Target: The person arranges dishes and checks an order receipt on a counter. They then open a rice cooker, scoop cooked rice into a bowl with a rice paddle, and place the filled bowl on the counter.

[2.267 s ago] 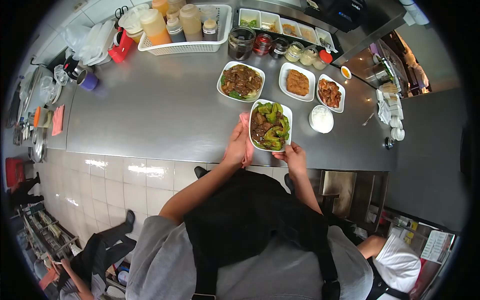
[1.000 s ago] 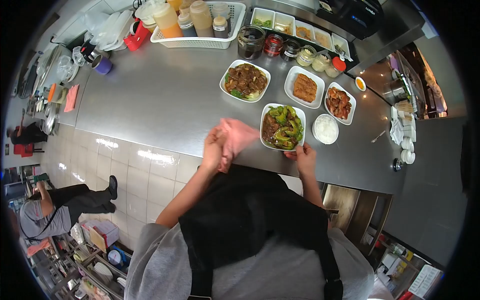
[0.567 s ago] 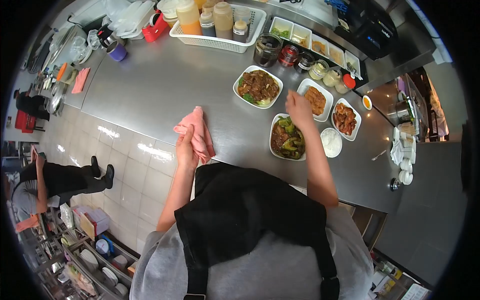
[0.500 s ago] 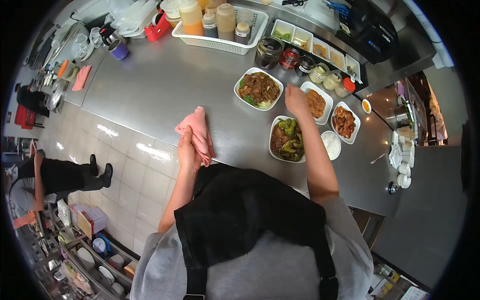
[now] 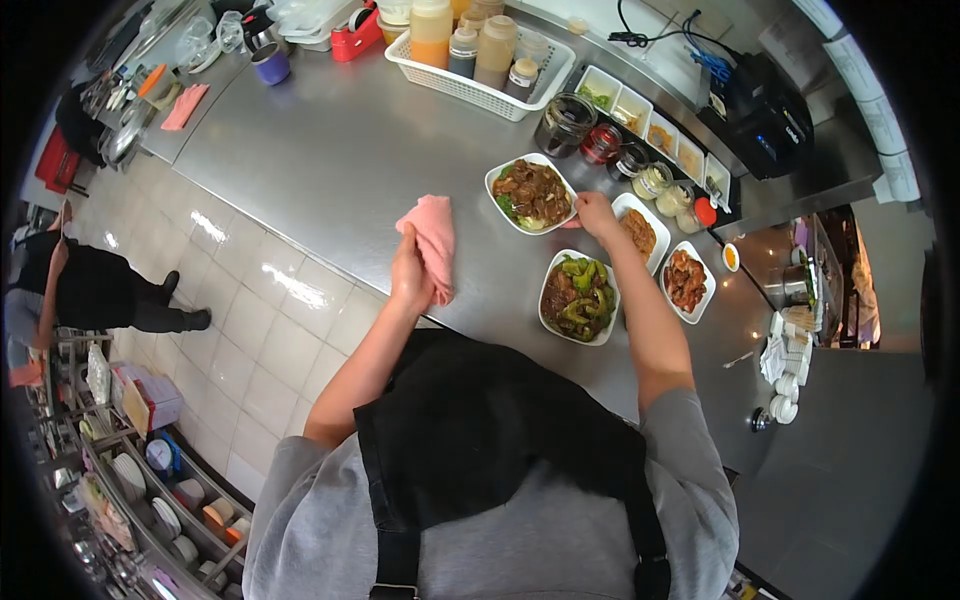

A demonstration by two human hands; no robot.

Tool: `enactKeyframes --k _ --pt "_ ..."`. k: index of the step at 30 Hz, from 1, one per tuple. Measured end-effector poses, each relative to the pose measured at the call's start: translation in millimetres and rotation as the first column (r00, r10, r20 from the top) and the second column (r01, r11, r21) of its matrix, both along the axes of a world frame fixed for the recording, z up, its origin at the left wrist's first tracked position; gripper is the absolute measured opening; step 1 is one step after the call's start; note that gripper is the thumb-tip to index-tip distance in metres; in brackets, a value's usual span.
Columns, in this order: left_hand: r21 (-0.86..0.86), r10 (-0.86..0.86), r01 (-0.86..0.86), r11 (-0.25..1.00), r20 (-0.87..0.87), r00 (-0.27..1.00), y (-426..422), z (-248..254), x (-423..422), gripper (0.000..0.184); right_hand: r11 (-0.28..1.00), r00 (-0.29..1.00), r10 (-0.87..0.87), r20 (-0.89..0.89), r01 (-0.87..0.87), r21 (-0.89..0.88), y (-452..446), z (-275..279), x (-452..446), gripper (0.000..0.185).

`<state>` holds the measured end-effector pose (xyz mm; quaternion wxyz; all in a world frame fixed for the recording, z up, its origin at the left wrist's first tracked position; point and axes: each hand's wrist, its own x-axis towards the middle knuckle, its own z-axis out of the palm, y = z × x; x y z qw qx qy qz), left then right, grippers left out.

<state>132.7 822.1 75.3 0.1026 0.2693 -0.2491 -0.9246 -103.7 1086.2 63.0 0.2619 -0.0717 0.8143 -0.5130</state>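
My left hand (image 5: pixel 408 275) grips a folded pink cloth (image 5: pixel 434 240) over the counter's front edge. My right hand (image 5: pixel 597 216) pinches the right rim of a white square bowl of braised meat and greens (image 5: pixel 532 193). Just below it sits a white bowl of meat with green peppers (image 5: pixel 578 297). To the right of my right wrist are a white dish of brown saucy food (image 5: pixel 638 235) and a dish of reddish glazed meat pieces (image 5: pixel 686 280). My right forearm hides the small bowl of white rice.
Lidded jars (image 5: pixel 601 144) stand behind the bowls, beside a row of white condiment trays (image 5: pixel 630 108). At the back is a white basket (image 5: pixel 480 95) of squeeze bottles. A small sauce cup (image 5: pixel 731 258) stands right. Another person (image 5: pixel 95 280) is on the tiled floor at left.
My right hand has moved left from the brown saucy dish to the rim of the meat and greens bowl. My left hand has shifted right with the cloth. The camera view has turned slightly.
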Motion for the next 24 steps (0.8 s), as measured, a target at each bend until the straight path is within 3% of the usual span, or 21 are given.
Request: enactKeyframes --k 5,10,15,21,24 --pt "0.037 -0.034 0.04 0.999 -0.166 0.986 13.6 5.5 -52.5 0.058 0.995 0.982 -0.062 0.176 0.074 -0.065 -16.8 37.2 36.5 0.032" --pt "0.12 -0.031 0.068 0.99 -0.283 0.959 20.2 2.0 -92.0 0.061 0.985 0.984 -0.077 0.158 0.099 -0.139 -37.9 44.8 61.3 0.033" --pt "0.163 -0.003 0.035 0.986 -0.197 0.98 42.1 30.6 -72.9 0.064 0.97 0.963 -0.234 -0.134 0.221 -0.104 -58.8 45.0 79.2 0.028" --pt "0.212 -0.066 0.074 0.974 -0.042 0.997 76.9 47.9 -40.0 0.064 0.961 0.86 -0.258 -0.44 0.273 -0.029 -79.5 58.7 89.8 0.024" --pt "0.263 0.036 0.015 0.965 -0.188 0.982 55.5 59.0 -39.7 0.056 0.956 0.828 -0.283 -0.485 0.283 -0.076 -87.8 63.2 102.8 0.023"
